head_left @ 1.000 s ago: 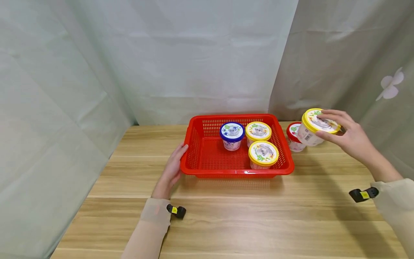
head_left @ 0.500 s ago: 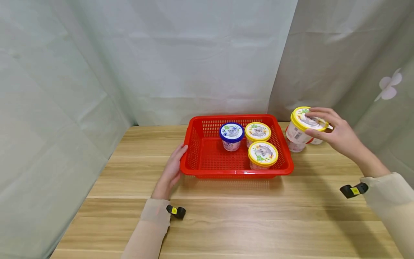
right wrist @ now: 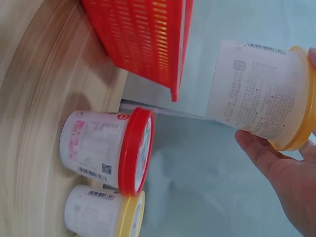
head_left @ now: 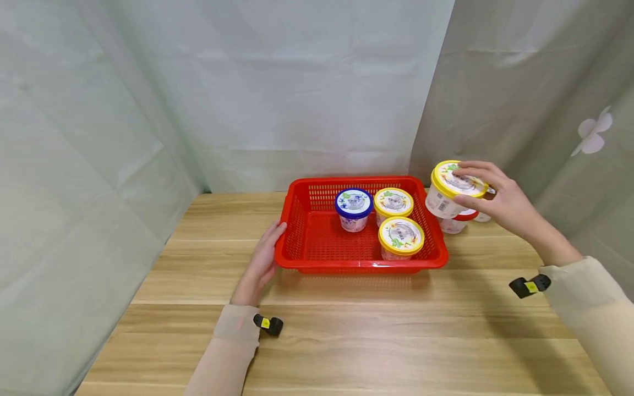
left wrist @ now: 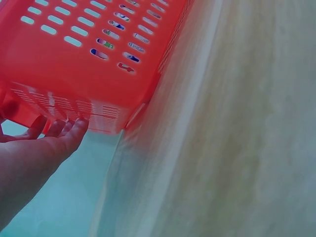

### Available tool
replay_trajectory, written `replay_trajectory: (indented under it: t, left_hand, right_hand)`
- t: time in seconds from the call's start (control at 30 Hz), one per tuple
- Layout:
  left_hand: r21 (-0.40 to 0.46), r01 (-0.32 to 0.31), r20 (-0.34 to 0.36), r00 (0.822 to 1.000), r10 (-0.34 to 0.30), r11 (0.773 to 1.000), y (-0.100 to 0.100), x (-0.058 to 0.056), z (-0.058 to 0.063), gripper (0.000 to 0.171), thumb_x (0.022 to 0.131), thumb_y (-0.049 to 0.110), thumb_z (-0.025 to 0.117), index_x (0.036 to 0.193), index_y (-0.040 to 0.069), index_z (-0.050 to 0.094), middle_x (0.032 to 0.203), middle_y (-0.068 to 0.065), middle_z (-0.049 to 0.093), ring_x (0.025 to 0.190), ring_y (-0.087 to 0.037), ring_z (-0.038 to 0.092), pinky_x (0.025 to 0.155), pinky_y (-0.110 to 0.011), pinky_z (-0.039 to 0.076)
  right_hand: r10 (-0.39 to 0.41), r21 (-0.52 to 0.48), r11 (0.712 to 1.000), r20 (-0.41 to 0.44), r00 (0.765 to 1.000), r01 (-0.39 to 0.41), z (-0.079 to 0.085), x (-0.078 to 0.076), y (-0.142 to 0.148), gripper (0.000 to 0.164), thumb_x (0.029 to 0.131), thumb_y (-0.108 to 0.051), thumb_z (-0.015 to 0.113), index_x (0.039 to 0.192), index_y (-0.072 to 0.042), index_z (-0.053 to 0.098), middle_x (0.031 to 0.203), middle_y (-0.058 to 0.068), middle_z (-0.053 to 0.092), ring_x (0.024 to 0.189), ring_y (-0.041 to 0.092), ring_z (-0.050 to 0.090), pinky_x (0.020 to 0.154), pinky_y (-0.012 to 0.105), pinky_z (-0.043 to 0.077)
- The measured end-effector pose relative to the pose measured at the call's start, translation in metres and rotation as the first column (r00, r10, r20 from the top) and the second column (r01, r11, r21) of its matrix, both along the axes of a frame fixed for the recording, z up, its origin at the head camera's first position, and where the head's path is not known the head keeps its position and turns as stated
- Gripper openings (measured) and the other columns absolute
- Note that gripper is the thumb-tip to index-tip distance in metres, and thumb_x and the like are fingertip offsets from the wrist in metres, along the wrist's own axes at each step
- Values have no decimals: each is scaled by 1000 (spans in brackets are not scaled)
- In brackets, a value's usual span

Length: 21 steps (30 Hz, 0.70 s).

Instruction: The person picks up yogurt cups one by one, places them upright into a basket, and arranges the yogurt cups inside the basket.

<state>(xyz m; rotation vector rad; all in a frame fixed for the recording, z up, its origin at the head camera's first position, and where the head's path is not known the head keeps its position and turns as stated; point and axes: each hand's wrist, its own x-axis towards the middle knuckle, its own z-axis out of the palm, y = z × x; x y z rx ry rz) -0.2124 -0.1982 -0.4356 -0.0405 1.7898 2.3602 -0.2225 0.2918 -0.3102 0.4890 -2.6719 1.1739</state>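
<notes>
In the head view my right hand (head_left: pixel 500 201) grips a white paper tub with a yellow lid (head_left: pixel 442 202), thumb and fingers on its lid. The tub is in the air, slightly tilted, beside the right rim of a red plastic basket (head_left: pixel 317 263). My left hand (head_left: pixel 262 253) holds the basket's left rim. The left wrist view shows its fingertips against the slotted outer wall (left wrist: pixel 54 69). Inside the basket stand a blue-lidded tub (head_left: pixel 354 203) and two yellow-lidded tubs, one farther back (head_left: pixel 393 202) and one nearer (head_left: pixel 401 235).
A red-lidded tub (right wrist: pixel 98 143) stands on the wooden table (head_left: pixel 346 335) right of the basket, partly behind the held tub in the head view. Beside it is another yellow-lidded tub (right wrist: pixel 94 210). A pale curtain (head_left: pixel 307 99) hangs behind and along the sides.
My right hand has carried the yellow-lidded tub leftward, from over the table's right side to beside the basket's right rim. The left hand and basket have stayed in place.
</notes>
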Motion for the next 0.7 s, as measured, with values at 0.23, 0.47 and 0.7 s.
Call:
replay_trajectory:
  t: [0.23,0.47,0.7]
  left_hand:
    - [10,-6,6,1000,6,1000,1,0,-1,56,113,33,44,164,17,28,150,-16,46,126,-24,54,96,-29,55]
    - [15,0,7,1000,0,1000,0,0,-1,56,113,34,44,164,17,28,149,-17,45,125,-25,55,96,-30,55]
    - [-7,12,-3,1000,-12,1000,-1,0,-2,57,112,36,45,164,16,29,149,-18,45,121,-23,57,94,-29,56]
  right_hand:
    - [26,0,1000,2,1000,-26,5,-5,-13,55,93,-19,79,145,-15,60,157,0,40,126,13,38,84,5,42]
    - [88,-32,996,15,996,-87,11,-8,-28,55,93,-17,80,145,-17,61,156,-1,41,126,13,40,85,8,44]
    - [150,-31,988,9,989,-149,14,-14,-44,54,93,-17,80,144,-17,62,156,-1,42,127,16,43,87,10,45]
